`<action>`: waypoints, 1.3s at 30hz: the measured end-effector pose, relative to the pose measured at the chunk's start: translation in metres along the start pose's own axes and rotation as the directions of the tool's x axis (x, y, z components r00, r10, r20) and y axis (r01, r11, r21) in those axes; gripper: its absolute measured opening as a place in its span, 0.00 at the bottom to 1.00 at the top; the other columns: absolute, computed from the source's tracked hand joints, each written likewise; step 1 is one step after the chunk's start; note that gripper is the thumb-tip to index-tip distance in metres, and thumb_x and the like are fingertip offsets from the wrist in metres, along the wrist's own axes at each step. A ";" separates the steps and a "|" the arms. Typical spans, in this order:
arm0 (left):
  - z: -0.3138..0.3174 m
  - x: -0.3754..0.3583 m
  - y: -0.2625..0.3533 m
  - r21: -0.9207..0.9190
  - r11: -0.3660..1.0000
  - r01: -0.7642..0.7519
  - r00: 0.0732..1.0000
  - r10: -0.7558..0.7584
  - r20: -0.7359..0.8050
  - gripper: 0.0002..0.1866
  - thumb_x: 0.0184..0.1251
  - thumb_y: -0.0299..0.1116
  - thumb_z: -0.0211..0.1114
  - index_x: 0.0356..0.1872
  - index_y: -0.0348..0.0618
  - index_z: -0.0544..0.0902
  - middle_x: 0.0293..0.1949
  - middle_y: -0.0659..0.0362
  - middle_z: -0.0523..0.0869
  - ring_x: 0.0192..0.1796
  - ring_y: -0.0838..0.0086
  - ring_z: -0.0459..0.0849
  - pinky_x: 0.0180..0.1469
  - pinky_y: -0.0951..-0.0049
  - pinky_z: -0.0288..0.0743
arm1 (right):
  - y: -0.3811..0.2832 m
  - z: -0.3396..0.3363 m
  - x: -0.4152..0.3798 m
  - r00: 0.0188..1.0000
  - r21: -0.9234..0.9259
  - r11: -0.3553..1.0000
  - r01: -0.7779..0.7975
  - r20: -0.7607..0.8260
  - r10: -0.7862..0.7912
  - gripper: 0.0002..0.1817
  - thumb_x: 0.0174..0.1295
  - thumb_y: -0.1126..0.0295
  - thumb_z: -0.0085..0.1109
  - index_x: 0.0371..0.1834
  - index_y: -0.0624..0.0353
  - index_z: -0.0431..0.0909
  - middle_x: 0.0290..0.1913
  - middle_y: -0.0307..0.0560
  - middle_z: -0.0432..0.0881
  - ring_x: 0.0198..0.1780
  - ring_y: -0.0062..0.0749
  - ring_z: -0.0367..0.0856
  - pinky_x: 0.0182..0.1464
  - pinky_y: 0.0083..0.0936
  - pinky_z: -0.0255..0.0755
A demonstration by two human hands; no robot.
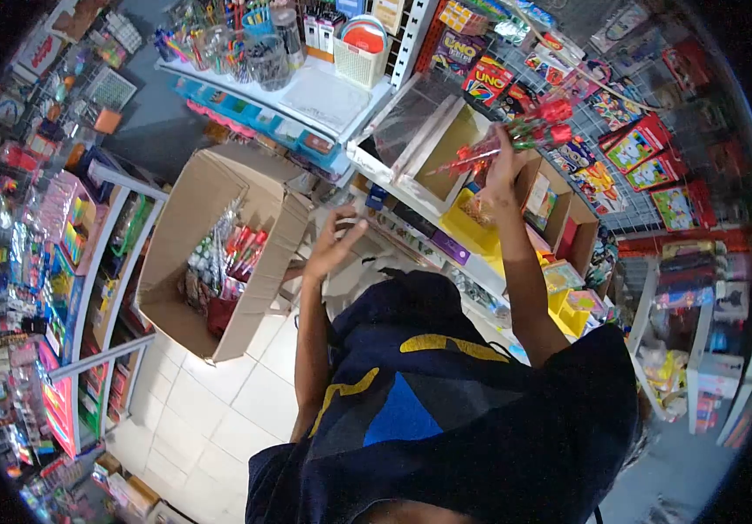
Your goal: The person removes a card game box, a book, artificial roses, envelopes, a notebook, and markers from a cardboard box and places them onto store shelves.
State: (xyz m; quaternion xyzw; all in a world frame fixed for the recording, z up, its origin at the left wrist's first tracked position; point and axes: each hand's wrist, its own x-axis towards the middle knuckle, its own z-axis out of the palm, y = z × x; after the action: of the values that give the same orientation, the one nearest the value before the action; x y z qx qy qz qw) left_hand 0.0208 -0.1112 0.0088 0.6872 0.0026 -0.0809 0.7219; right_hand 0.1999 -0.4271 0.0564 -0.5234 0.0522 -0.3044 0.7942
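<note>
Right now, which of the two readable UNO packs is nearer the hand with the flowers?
The red UNO pack, lower in view; the dark purple one is up-left, farther from the right hand.

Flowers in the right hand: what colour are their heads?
The flowers have red heads, best seen in the head view.

Carton (159,253): matt brown cardboard, creased. Roses (554,111): red heads, glossy clear plastic wrap. Shirt (367,332): dark matt cloth. Floor (210,395): smooth pale tiles, slight sheen. Yellow bins (466,229): smooth plastic. Wall grid (647,212): metal wire. Card packs (487,81): shiny.
</note>
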 end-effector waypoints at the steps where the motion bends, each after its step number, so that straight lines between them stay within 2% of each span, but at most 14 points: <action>1: -0.005 -0.003 -0.004 -0.013 1.000 0.029 0.998 -0.029 -0.055 0.21 0.65 0.40 0.66 0.53 0.42 0.71 0.50 0.59 0.75 0.48 0.72 0.76 0.49 0.72 0.72 | 0.006 -0.001 0.010 1.000 -0.004 1.000 -0.017 -0.020 0.017 0.09 0.55 0.76 0.66 0.35 0.58 0.74 0.31 0.37 0.78 0.29 0.24 0.77 0.33 0.23 0.71; 4: -0.019 -0.024 -0.032 -0.049 0.995 0.083 0.969 -0.092 -0.230 0.20 0.66 0.40 0.65 0.53 0.43 0.72 0.47 0.59 0.77 0.48 0.73 0.77 0.49 0.73 0.71 | 0.066 -0.028 0.051 0.995 -0.047 0.995 -0.092 0.022 0.093 0.09 0.55 0.75 0.66 0.35 0.58 0.74 0.30 0.37 0.78 0.29 0.24 0.77 0.31 0.25 0.72; 5: -0.026 -0.031 -0.050 -0.056 0.995 0.088 0.960 -0.099 -0.262 0.20 0.66 0.40 0.65 0.53 0.43 0.72 0.46 0.59 0.78 0.47 0.73 0.77 0.48 0.73 0.71 | 0.081 -0.036 0.056 0.965 -0.017 0.967 -0.253 0.064 0.254 0.13 0.53 0.75 0.68 0.38 0.55 0.75 0.36 0.37 0.79 0.35 0.25 0.79 0.38 0.24 0.74; 7: -0.036 -0.057 -0.087 -0.069 0.991 0.112 0.939 -0.128 -0.320 0.19 0.67 0.40 0.64 0.52 0.43 0.73 0.44 0.59 0.79 0.46 0.73 0.77 0.46 0.73 0.72 | 0.058 0.003 0.026 0.915 -0.043 0.917 -0.397 -0.097 0.392 0.14 0.51 0.74 0.69 0.38 0.53 0.75 0.35 0.34 0.79 0.34 0.23 0.77 0.36 0.25 0.73; 12: -0.026 -0.127 -0.099 -0.077 0.930 0.359 0.809 -0.351 -0.472 0.16 0.69 0.42 0.61 0.49 0.42 0.75 0.44 0.58 0.80 0.45 0.73 0.79 0.43 0.75 0.72 | 0.181 -0.044 0.037 0.916 -0.159 0.902 -0.401 -0.075 0.394 0.14 0.48 0.74 0.70 0.34 0.49 0.74 0.31 0.31 0.75 0.31 0.23 0.73 0.33 0.25 0.71; 16: -0.016 -0.158 -0.120 -0.167 0.885 0.434 0.737 -0.456 -0.499 0.17 0.68 0.45 0.61 0.47 0.42 0.75 0.42 0.58 0.81 0.42 0.73 0.80 0.40 0.75 0.73 | 0.248 -0.083 0.056 0.655 -0.097 0.649 -0.755 -0.169 0.737 0.13 0.50 0.73 0.68 0.35 0.48 0.74 0.29 0.34 0.74 0.30 0.29 0.75 0.29 0.32 0.73; 17: -0.012 -0.161 -0.119 -0.163 0.872 0.461 0.725 -0.477 -0.496 0.18 0.68 0.45 0.61 0.48 0.43 0.75 0.41 0.57 0.82 0.41 0.73 0.81 0.39 0.74 0.73 | 0.205 -0.053 0.042 0.582 -0.177 0.555 -0.813 -0.287 0.761 0.24 0.46 0.73 0.69 0.50 0.60 0.75 0.47 0.44 0.78 0.46 0.36 0.77 0.47 0.36 0.72; 21: -0.010 -0.157 -0.131 -0.123 0.879 0.460 0.756 -0.461 -0.465 0.20 0.67 0.46 0.62 0.50 0.41 0.75 0.42 0.55 0.82 0.42 0.71 0.81 0.40 0.73 0.74 | 0.277 -0.091 0.057 0.496 -0.238 0.489 -0.839 0.033 0.868 0.30 0.55 0.62 0.63 0.61 0.61 0.70 0.58 0.50 0.75 0.56 0.39 0.75 0.56 0.39 0.70; 24: -0.013 -0.146 -0.137 0.070 0.873 0.482 0.802 -0.407 -0.438 0.21 0.68 0.45 0.61 0.50 0.37 0.74 0.41 0.52 0.83 0.43 0.69 0.82 0.43 0.71 0.76 | 0.303 -0.111 0.071 0.296 -0.307 0.284 -0.908 0.010 0.955 0.13 0.61 0.64 0.56 0.47 0.53 0.78 0.44 0.45 0.83 0.42 0.42 0.83 0.46 0.40 0.79; 25: -0.013 -0.145 -0.137 0.088 0.873 0.480 0.810 -0.403 -0.425 0.21 0.68 0.45 0.61 0.50 0.37 0.74 0.41 0.51 0.83 0.43 0.68 0.82 0.44 0.70 0.76 | 0.302 -0.098 0.055 0.526 -0.384 0.462 -0.800 -0.076 0.847 0.15 0.59 0.65 0.58 0.49 0.55 0.78 0.43 0.45 0.82 0.43 0.40 0.82 0.46 0.38 0.78; 28: -0.014 -0.137 -0.134 0.134 0.873 0.468 0.829 -0.381 -0.409 0.21 0.68 0.43 0.61 0.50 0.35 0.74 0.41 0.49 0.83 0.43 0.66 0.83 0.44 0.70 0.76 | 0.252 -0.062 0.028 0.772 -0.399 0.673 -0.623 -0.173 0.612 0.17 0.56 0.65 0.61 0.49 0.56 0.78 0.44 0.42 0.81 0.44 0.37 0.80 0.44 0.36 0.77; 31: -0.013 -0.135 -0.129 0.194 0.880 0.434 0.850 -0.328 -0.413 0.18 0.68 0.39 0.62 0.50 0.35 0.74 0.41 0.49 0.83 0.43 0.66 0.83 0.43 0.70 0.76 | 0.266 -0.076 0.041 0.706 -0.425 0.620 -0.659 -0.066 0.705 0.36 0.54 0.66 0.60 0.67 0.65 0.61 0.63 0.54 0.70 0.59 0.42 0.71 0.59 0.37 0.67; 34: -0.013 -0.139 -0.126 0.277 0.897 0.345 0.881 -0.207 -0.425 0.16 0.67 0.36 0.62 0.49 0.36 0.75 0.40 0.51 0.83 0.42 0.66 0.83 0.42 0.70 0.77 | 0.287 -0.093 0.048 0.653 -0.512 0.486 -0.709 -0.214 0.727 0.33 0.55 0.65 0.58 0.65 0.67 0.64 0.62 0.52 0.71 0.58 0.41 0.72 0.58 0.36 0.68; 39: -0.010 -0.147 -0.086 0.207 0.937 0.282 0.765 -0.089 -0.638 0.12 0.67 0.31 0.62 0.48 0.39 0.76 0.43 0.55 0.82 0.45 0.68 0.81 0.44 0.70 0.75 | 0.246 -0.085 0.029 0.908 -0.692 0.630 -0.352 -0.087 0.411 0.28 0.58 0.70 0.57 0.62 0.64 0.65 0.59 0.52 0.70 0.58 0.40 0.71 0.57 0.33 0.68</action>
State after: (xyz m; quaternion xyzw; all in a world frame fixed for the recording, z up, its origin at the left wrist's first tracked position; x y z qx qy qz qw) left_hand -0.1340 -0.0882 -0.0599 0.7701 0.2958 0.0775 0.5598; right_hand 0.2943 -0.4449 -0.1871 -0.7705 0.2402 -0.0665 0.5867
